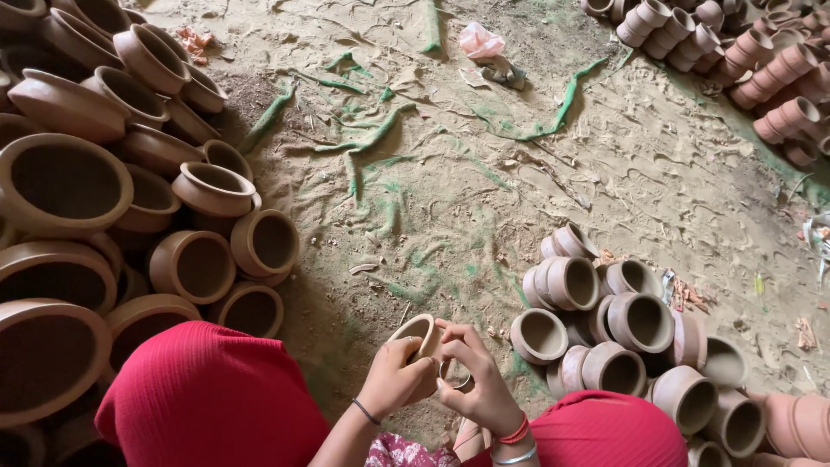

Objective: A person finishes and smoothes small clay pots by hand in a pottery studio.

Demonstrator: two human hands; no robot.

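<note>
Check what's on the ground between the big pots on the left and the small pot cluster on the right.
In the head view, only sandy ground with green streaks lies between the big pots and the small pots; no pots stand there.

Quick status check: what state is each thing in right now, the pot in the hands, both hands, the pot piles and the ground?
small clay pot: held in both hands, tilted, mouth open, looks empty
left hand: closed around the pot's side
right hand: fingers on the pot's rim
big pots: heaped at the left, unlidded, many lying tilted
small pots: piled at the right, mostly on their sides
stacked cups: nested in rows, far right
sandy ground: streaked with green
</note>
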